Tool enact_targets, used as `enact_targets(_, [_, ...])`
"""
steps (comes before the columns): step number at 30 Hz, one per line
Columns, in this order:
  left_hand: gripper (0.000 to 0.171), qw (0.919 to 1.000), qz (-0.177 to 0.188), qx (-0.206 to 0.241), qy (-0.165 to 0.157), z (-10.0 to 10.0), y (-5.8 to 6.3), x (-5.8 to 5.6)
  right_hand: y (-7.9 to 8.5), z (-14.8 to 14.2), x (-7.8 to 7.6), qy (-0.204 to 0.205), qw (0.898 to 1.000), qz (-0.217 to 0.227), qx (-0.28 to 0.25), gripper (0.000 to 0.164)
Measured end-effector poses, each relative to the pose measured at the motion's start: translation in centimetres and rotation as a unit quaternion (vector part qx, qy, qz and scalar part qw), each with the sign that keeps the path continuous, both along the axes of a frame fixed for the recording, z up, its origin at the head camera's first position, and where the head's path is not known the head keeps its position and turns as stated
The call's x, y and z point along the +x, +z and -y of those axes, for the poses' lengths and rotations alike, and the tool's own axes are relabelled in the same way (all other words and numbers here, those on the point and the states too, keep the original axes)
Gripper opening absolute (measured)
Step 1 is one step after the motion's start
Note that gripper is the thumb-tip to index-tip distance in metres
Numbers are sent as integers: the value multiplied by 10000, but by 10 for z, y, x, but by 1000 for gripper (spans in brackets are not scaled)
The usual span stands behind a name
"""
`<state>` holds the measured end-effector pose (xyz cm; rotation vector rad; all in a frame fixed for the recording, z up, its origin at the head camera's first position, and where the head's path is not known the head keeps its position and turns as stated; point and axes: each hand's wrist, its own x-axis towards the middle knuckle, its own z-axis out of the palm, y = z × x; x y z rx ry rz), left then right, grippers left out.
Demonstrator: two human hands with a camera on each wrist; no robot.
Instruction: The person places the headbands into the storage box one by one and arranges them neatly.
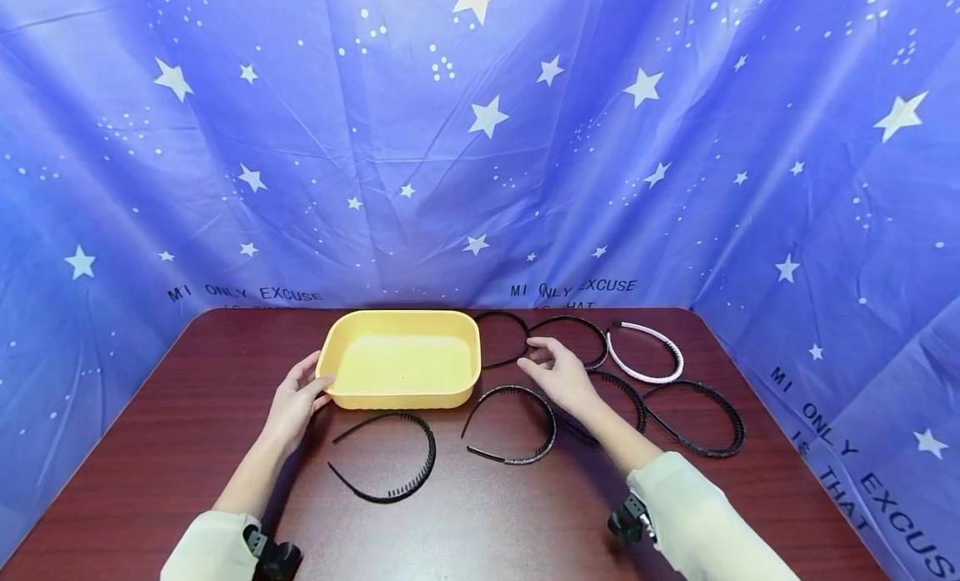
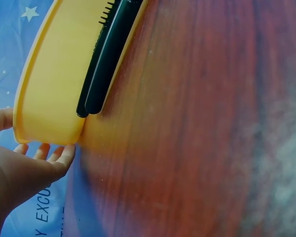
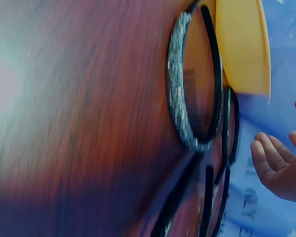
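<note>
In the head view, the left hand (image 1: 296, 402) pinches the yellow tray (image 1: 352, 399) at its 8 o'clock corner, thumb at the rim; the tray's long axis runs from 9 to 3 o'clock. The right hand (image 1: 562, 381) holds nothing, thumb and fingers parted, and points towards 10 o'clock. The relation that counts, I judge, is between its fingertips and the black headband (image 1: 504, 313) beside the tray: that loop lies at 10 o'clock from them, its bend facing 3 o'clock, contact unclear. The right hand is much the nearer. A second black headband (image 1: 600, 335) lies at 1 o'clock from this hand, a glittery headband (image 1: 552, 418) at 7. The left wrist view shows the tray's end at the fingers, its long axis running towards 1 o'clock. In the right wrist view, the spread fingers point to 10 o'clock, with the tray at 12.
</note>
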<state>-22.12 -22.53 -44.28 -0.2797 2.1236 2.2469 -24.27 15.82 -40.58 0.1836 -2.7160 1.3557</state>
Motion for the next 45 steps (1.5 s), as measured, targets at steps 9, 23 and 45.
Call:
enact_targets(9, [62,10000,63,-36,16,1,-7,4,-9,-48,0,-277,9986,-68,439,41])
enact_targets(23, [63,10000,26,-56,61,1,-6,0,-1,-113,4,-575,9895,-446,1250,39])
enact_targets(45, [63,10000,-70,16,3,3,-3,-3,-2,-183,16,-926,9767,-521,1863,42])
